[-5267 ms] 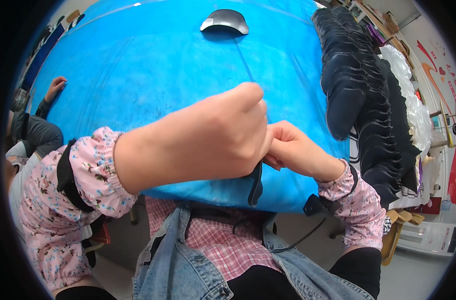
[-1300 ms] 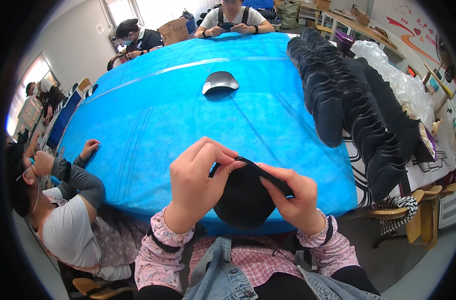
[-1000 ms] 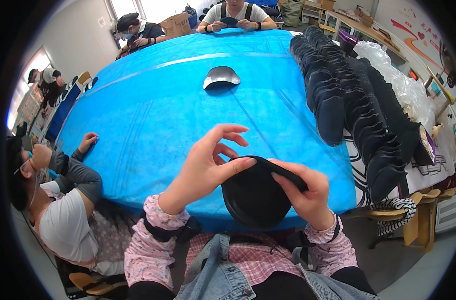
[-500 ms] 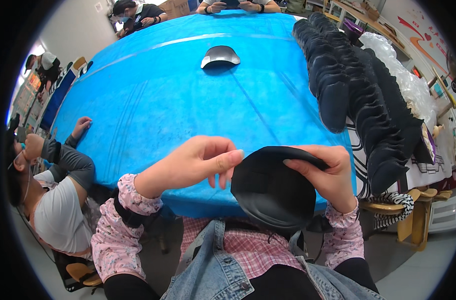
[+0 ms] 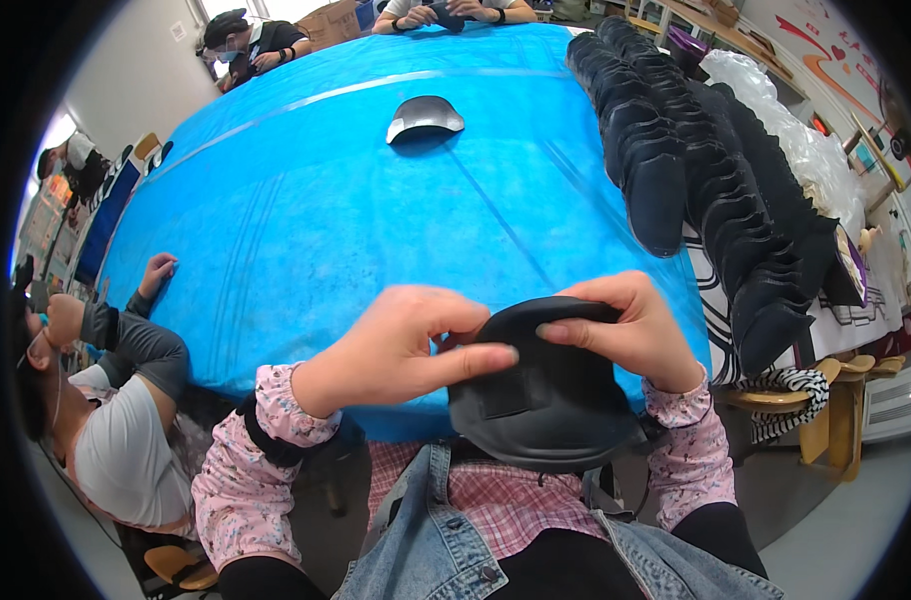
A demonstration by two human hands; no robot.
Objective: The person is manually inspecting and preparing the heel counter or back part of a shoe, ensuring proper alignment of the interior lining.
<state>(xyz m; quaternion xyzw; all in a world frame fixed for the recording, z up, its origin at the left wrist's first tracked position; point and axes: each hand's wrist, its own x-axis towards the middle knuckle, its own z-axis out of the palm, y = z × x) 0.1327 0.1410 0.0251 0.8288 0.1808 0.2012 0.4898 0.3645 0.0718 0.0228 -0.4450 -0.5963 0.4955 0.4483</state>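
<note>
Both of my hands hold a black, rounded, padded fabric piece point(image 5: 548, 400) over my lap, at the near edge of the blue-covered table point(image 5: 326, 200). My left hand point(image 5: 401, 345) pinches its upper left rim, thumb lying across the front. My right hand point(image 5: 626, 325) grips the top right rim with the fingers curled over it. A darker rectangular strip shows on the piece's face.
Long rows of several stacked black pieces point(image 5: 696, 150) run down the table's right side. One grey curved piece point(image 5: 424, 117) lies alone far across the table. A person point(image 5: 106, 400) sits at my left; other people point(image 5: 246, 35) work at the far end. Clear plastic bags point(image 5: 796, 130) lie to the right.
The black piece has been turned so its broad face shows and brought lower toward my lap. My left hand has moved from beside it to pinching its rim.
</note>
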